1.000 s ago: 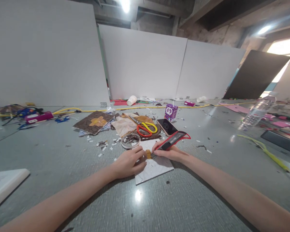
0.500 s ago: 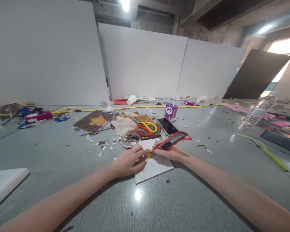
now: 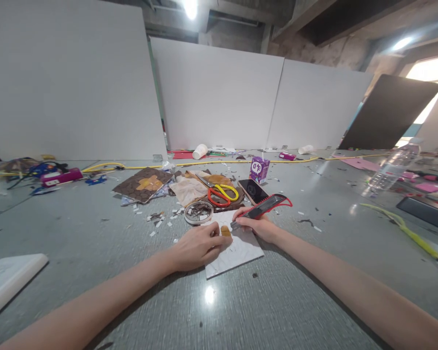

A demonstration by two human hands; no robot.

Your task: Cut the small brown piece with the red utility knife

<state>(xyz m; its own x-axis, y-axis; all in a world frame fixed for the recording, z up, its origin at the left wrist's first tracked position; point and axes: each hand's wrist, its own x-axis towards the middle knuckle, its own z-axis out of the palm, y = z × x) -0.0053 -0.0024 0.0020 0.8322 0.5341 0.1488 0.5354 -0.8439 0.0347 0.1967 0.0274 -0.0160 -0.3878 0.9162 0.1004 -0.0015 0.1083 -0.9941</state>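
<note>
A white board [image 3: 237, 255] with faint raised marks lies flat in front of me, and a small brown-gold piece [image 3: 225, 231] sits on it. My left hand [image 3: 199, 247] rests on the board's left part, fingers bent and apart, a fingertip touching the board close beside the brown-gold piece. Gripped in my right hand [image 3: 261, 227] is a red and black utility knife [image 3: 264, 206], tilted, its tip pointing down-left just right of that piece. Behind the board lie a roll of tape [image 3: 198, 213] and scissors [image 3: 222, 194] with red and yellow handles.
Fabric pieces [image 3: 188, 187] and a brown patterned sheet [image 3: 142, 184] lie behind my left hand among paper scraps. Beyond the knife are a phone [image 3: 253, 190] and a purple carton [image 3: 259, 169]. A plastic bottle [image 3: 394, 167] stands at right, a white block [image 3: 12, 279] at left.
My right hand and the knife have shifted slightly right, away from the brown-gold piece, which shows more fully. My left fingertip now reaches a little farther right, just below the piece.
</note>
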